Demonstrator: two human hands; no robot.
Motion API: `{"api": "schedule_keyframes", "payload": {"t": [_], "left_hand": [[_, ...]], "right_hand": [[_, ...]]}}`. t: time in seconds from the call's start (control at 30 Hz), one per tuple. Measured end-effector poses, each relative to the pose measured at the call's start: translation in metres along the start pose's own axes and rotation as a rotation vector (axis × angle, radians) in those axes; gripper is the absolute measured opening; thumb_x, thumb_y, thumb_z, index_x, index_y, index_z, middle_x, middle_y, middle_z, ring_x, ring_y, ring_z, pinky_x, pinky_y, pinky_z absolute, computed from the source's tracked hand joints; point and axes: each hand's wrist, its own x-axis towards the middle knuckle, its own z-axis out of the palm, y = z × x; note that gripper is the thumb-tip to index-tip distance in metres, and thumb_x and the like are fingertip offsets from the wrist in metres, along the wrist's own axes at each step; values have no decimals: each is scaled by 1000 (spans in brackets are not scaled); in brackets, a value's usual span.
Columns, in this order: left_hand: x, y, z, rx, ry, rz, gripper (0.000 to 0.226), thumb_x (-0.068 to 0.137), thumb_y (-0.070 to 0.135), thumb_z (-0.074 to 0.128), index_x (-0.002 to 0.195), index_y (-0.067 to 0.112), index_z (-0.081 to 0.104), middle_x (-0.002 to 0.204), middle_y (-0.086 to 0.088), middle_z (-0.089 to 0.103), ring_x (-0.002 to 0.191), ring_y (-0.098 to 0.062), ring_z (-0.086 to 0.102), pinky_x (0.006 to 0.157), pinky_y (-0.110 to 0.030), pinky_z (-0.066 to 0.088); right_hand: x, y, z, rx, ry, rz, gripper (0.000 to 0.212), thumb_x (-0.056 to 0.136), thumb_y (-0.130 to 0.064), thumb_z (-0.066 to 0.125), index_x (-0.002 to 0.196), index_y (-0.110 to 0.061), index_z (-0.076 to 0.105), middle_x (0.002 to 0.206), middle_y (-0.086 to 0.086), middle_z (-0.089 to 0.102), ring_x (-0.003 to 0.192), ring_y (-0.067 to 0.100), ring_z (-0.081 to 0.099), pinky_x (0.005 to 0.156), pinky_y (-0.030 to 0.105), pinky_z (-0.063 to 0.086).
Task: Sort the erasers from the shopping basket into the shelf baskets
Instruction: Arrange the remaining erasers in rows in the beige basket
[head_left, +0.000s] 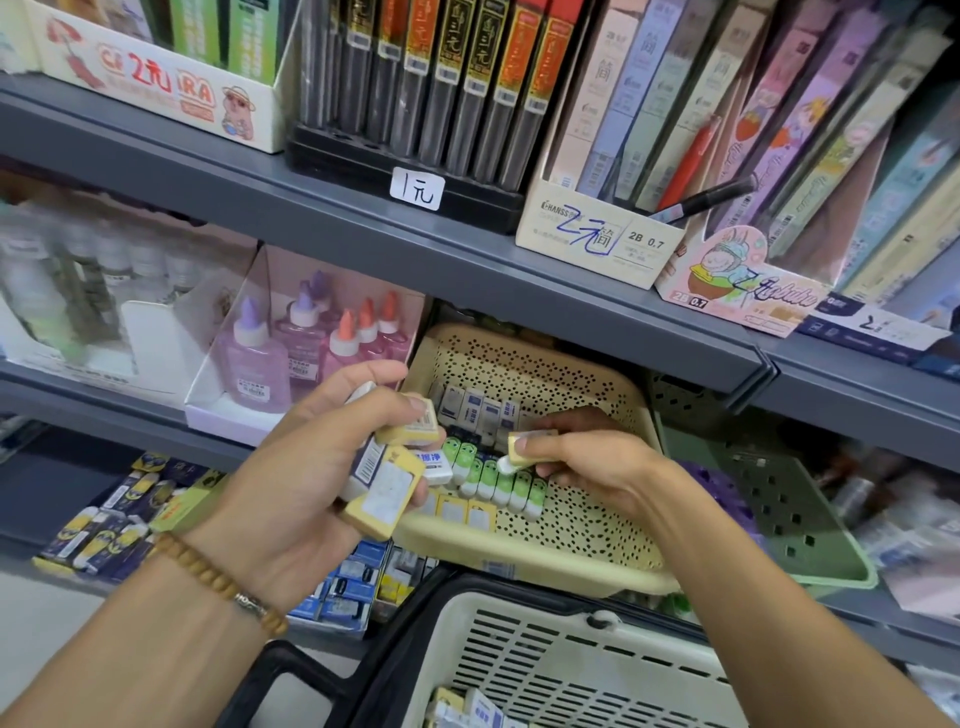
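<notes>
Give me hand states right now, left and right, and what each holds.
Left hand: closed, gripping a bunch of erasers.
Right hand: closed, pinching one yellow eraser over the cream shelf basket.

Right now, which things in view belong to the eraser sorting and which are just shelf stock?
In the job:
left hand gripping several erasers
right hand pinching a yellow eraser
cream shelf basket
shopping basket

Lying about:
glue bottles
pencil-lead boxes
green basket
</notes>
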Motion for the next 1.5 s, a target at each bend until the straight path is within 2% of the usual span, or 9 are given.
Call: {"api": "schedule_keyframes", "payload": {"t": [0.17, 0.37, 0.5, 0.6, 0.73, 1.07, 1.23, 1.37, 1.5], "left_hand": [[-1, -1, 2, 17, -14, -6, 44, 61, 10, 70, 104, 16, 68, 83, -14, 68, 58, -21, 64, 46, -30, 52], [2, -4, 0, 8, -22, -13, 46, 53, 12, 72, 98, 18, 71, 87, -16, 69, 72, -28, 63, 47, -32, 51], [4, -3, -1, 21, -9, -12, 47, 53, 13, 72, 100, 18, 71, 84, -15, 69, 64, -25, 65, 47, -31, 51], [4, -2, -2, 15, 7, -4, 44, 53, 13, 72, 97, 19, 71, 83, -12, 70, 67, -24, 68, 46, -31, 50], [2, -1, 0, 8, 3, 9, 45, 55, 13, 71, 99, 18, 69, 78, -10, 70, 66, -24, 69, 46, -30, 51], [3, -8, 1, 41, -12, 5, 39, 60, 12, 70, 98, 20, 70, 76, -7, 71, 64, -21, 70, 48, -32, 53], [7, -11, -1, 37, -7, 1, 24, 81, 5, 63, 98, 20, 69, 76, -9, 72, 67, -23, 71, 49, -32, 53], [8, -10, -1, 21, -19, 1, 35, 60, 11, 71, 93, 21, 71, 81, -10, 71, 73, -26, 72, 48, -33, 50], [10, -9, -1, 8, -15, -3, 36, 55, 12, 72, 89, 22, 73, 78, -8, 71, 65, -24, 68, 49, -32, 50]], "right_hand": [[7, -4, 1, 10, -149, 60, 11, 87, -7, 70, 98, -10, 67, 83, 3, 70, 61, 8, 56, 52, 20, 39], [14, -13, 13, 33, -170, 22, 12, 88, -9, 71, 93, -18, 65, 91, 3, 71, 68, 11, 65, 50, 18, 43], [9, -8, 5, 44, 20, -14, 11, 79, -11, 78, 82, -21, 73, 101, 3, 74, 96, 21, 69, 72, 26, 50], [-6, 1, -1, -87, 111, -6, 11, 76, -16, 80, 85, -22, 75, 96, -7, 72, 88, 10, 64, 73, 22, 47], [-26, 15, -3, -223, -48, 29, 20, 86, -9, 69, 101, -22, 65, 76, -7, 64, 71, 9, 60, 74, 26, 49], [-33, 8, 11, -629, -84, 67, 17, 84, -21, 77, 94, -12, 67, 73, -4, 65, 53, 0, 56, 38, 10, 39], [-30, 9, 13, -658, -158, 53, 10, 84, -24, 77, 79, -18, 71, 78, -3, 70, 64, 6, 60, 58, 21, 49], [-25, 4, 11, -451, -157, 91, 11, 93, -13, 63, 85, -8, 68, 80, 7, 74, 59, 11, 66, 57, 24, 54], [-12, -5, 16, -613, -14, -90, 14, 88, -26, 67, 98, -17, 62, 92, -5, 68, 90, 13, 65, 88, 32, 53]]}}
